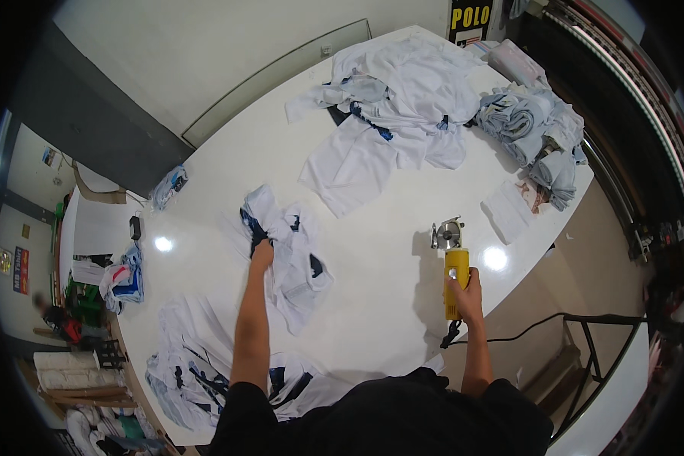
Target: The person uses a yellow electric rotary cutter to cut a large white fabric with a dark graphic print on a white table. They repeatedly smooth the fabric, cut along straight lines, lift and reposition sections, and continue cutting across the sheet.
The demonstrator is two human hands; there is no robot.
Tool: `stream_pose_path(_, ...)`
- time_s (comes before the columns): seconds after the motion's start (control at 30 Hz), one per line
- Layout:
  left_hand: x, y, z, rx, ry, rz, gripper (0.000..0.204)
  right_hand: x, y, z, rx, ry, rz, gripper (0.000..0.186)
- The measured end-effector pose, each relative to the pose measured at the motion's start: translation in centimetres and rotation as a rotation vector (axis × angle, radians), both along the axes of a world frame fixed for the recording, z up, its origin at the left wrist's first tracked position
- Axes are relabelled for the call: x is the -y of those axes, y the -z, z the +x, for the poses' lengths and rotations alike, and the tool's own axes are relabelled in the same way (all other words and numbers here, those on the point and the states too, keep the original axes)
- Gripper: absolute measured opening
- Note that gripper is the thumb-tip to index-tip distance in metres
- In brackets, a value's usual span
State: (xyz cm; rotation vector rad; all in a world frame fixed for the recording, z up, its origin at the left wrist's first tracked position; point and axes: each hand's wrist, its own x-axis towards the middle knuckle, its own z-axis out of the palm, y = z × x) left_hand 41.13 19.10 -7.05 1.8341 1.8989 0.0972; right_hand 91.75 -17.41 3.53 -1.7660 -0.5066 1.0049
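My left hand point(261, 254) is closed on a bunched white fabric piece with dark navy parts point(285, 281), lying near the middle of the white table point(384, 273). My right hand point(467, 289) grips a yellow electric rotary cutter point(456, 266) with a round metal blade, held upright over the table's right side, its black cord trailing down past the table edge. A large pile of white cloth point(410, 91) lies at the back, and more white and navy cloth point(197, 357) is at the lower left, beside my left forearm.
Folded light blue fabric point(528, 125) and a white folded piece point(508, 213) sit along the right edge. A small bundle point(169, 188) rests at the left edge. A black metal-framed stand point(589, 357) is at lower right. Another person point(57, 319) is at the far left.
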Motion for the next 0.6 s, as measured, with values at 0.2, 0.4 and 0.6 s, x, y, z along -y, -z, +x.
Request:
stream_pose_path(0.2, -9.5, -20.0, 18.4, 1.239, -0.044, -0.297, 0.033, 0.5, -0.3, -0.7, 0.115, -0.012, -0.059, 0.046)
stream_pose_path(0.4, -4.4, -39.3, 24.1, 1.436, 0.365, 0.145, 0.059, 0.8, 0.8, -1.6, 0.122, -0.058, -0.007, 0.049)
stream_pose_path(0.6, 6.0, -30.0, 12.8, 0.467, 0.298, 0.231, 0.055, 0.6, 3.1, -3.2, 0.227, -0.093, -0.041, 0.04)
